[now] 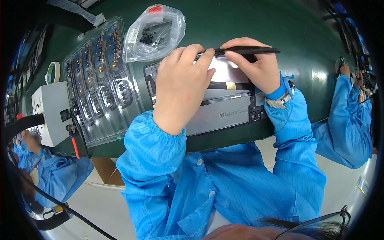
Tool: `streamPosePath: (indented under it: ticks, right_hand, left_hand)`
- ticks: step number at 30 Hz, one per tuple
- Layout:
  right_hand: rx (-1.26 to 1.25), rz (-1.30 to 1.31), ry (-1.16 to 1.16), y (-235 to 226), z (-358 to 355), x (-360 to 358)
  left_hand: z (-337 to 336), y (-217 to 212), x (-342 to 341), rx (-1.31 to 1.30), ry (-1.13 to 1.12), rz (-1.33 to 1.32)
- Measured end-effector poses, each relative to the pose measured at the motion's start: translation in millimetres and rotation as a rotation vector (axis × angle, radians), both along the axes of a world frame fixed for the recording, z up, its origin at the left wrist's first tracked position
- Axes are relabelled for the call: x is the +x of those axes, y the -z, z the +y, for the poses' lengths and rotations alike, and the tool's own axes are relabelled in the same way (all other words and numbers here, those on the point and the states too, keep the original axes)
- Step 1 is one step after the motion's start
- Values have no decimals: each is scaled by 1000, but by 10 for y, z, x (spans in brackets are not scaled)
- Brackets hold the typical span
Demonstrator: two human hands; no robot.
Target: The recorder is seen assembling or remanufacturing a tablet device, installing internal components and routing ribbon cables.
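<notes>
in the head view, the right hand (262, 70) pinches a dark flat piece (256, 50) between thumb and fingers above an opened tablet-like device (218, 114) on the green table (224, 20). the left hand (180, 86) reaches across the device, fingers curled near the piece's left end; whether they grip it, i cannot tell.
</notes>
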State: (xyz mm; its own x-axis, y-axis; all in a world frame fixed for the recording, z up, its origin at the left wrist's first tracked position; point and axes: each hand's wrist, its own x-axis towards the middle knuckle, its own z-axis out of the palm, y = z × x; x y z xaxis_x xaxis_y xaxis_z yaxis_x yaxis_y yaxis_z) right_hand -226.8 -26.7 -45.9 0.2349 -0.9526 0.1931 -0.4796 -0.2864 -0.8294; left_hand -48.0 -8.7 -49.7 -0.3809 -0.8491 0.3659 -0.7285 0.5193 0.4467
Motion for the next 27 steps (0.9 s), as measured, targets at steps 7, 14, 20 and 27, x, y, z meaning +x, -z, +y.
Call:
streamPosePath:
  ticks: [7,14,20,27]
  right_hand:
    - [28,-110,55,-5,22,-12]
    - [49,-61,13,-24,34,6]
    - [-43,-148,58,25,27,-55]
    - [-503,-69,147,-190,284,-522]
  left_hand:
    - [3,34,7,34,-42,52]
    - [8,7,3,80,-56,83]
    - [18,-30,4,90,-31,97]
    - [614,-399,473,50,-106,205]
